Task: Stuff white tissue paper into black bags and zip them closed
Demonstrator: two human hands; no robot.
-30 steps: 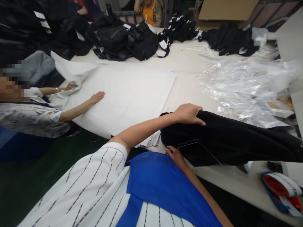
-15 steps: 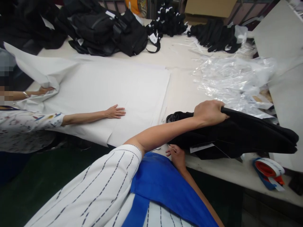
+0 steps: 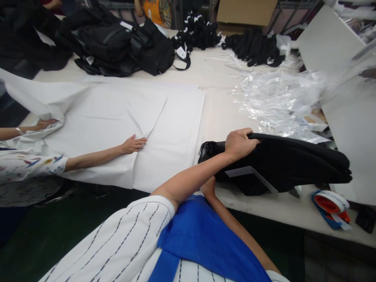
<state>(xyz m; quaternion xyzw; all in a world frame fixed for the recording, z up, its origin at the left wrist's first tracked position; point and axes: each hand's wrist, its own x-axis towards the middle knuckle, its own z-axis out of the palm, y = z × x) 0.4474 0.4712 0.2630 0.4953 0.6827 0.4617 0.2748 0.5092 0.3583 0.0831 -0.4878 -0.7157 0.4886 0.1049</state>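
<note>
My left hand [image 3: 241, 144] is closed on the upper edge of a folded black bag [image 3: 288, 162] at the right, tilting it up off the table. White tags hang from the bag's near side. My right hand [image 3: 209, 188] is low beside the bag's left end, partly behind my left forearm; its fingers are hidden. Large white sheets [image 3: 176, 117] lie to the left of the bag, and a co-worker's hand [image 3: 133, 144] rests on them. The co-worker's other hand [image 3: 45, 123] holds a bunched part of the sheet.
Black bags [image 3: 117, 43] are piled at the back left, with bundles of black straps [image 3: 252, 47] further right. Clear plastic bags [image 3: 276, 98] lie beyond the black bag. A tape dispenser [image 3: 330, 207] sits at the near right edge. A cardboard box [image 3: 246, 11] stands behind.
My left hand and the black bag have shifted slightly left in view. My right hand has slid further behind my left arm. The sheet now creases up beside the co-worker's hand.
</note>
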